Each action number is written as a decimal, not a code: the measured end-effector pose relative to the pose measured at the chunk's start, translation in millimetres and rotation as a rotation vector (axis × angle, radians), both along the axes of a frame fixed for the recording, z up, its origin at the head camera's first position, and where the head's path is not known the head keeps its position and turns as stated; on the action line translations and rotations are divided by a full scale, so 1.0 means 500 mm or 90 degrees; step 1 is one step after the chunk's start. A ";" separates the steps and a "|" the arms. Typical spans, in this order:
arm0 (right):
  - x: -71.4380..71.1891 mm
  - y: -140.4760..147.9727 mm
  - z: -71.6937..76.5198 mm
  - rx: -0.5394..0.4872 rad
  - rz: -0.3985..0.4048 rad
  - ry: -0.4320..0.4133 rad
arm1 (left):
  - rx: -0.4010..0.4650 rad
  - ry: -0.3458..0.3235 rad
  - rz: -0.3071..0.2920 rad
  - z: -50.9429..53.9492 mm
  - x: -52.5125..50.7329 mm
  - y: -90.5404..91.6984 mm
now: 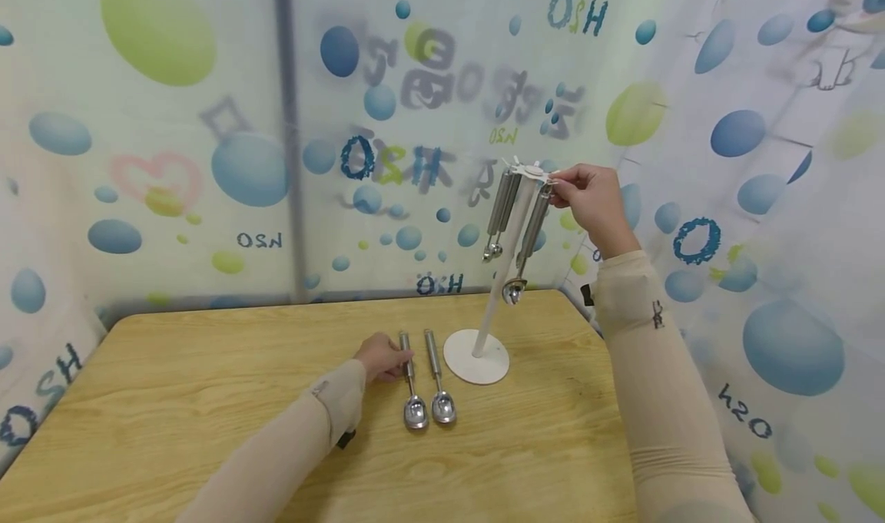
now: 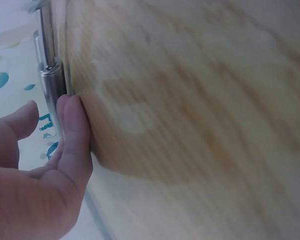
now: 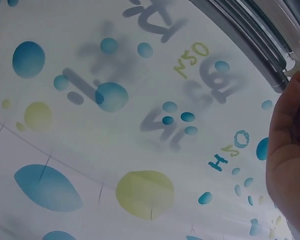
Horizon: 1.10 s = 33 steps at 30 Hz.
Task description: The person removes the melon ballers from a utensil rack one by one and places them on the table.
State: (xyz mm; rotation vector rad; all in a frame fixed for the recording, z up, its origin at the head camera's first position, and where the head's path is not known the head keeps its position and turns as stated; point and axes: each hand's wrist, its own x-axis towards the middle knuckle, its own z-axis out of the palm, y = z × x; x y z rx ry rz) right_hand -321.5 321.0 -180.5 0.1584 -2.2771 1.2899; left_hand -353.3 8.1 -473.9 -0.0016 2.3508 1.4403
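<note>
Two metal ice cream scoops lie side by side on the wooden table, a left scoop (image 1: 415, 412) and a right scoop (image 1: 444, 408). My left hand (image 1: 382, 356) is at the left scoop's handle (image 2: 52, 87), its fingers beside it and the thumb apart. To the right stands a white utensil rack (image 1: 477, 355) with a round base, a pole and hooks on top. My right hand (image 1: 589, 204) pinches a hook at its top, by the handle end of a hanging scoop (image 1: 514, 289). More metal utensils (image 1: 503, 204) hang on the rack's left side; their heads overlap.
The wooden table (image 1: 207, 400) reaches back to a printed curtain (image 1: 387, 200) with blue and green spots. More curtain (image 1: 788, 292) closes off the right side, close to the right arm. The rack's base is just right of the scoops on the table.
</note>
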 end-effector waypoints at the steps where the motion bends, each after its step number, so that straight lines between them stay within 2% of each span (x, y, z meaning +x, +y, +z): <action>1: 0.000 0.000 0.000 -0.002 0.000 0.001 | 0.002 -0.003 -0.009 0.000 -0.002 -0.004; 4: -0.001 0.000 -0.001 -0.007 0.000 0.003 | -0.001 -0.013 -0.022 0.006 -0.007 -0.017; 8: -0.003 0.001 -0.005 -0.014 0.001 0.004 | -0.027 -0.007 -0.026 0.018 -0.013 -0.035; 12: -0.003 0.003 -0.008 -0.029 0.000 0.004 | -0.034 0.024 -0.044 0.046 -0.016 -0.036; 14: -0.002 0.003 -0.009 -0.033 0.000 0.010 | -0.021 0.060 -0.067 0.068 -0.013 -0.029; 18: -0.001 0.002 -0.009 -0.033 -0.001 0.024 | -0.008 0.161 -0.113 0.122 0.006 -0.003; 22: 0.002 0.004 -0.005 -0.034 -0.003 0.031 | -0.005 0.239 -0.142 0.180 0.030 0.036; 26: 0.004 0.006 -0.005 -0.045 -0.002 0.032 | 0.005 0.321 -0.172 0.236 0.045 0.081; 29: 0.004 0.006 -0.006 -0.052 -0.001 0.031 | 0.027 0.391 -0.180 0.266 0.048 0.115; 33: 0.003 0.001 -0.006 -0.043 -0.006 0.024 | 0.063 0.454 -0.178 0.300 0.053 0.152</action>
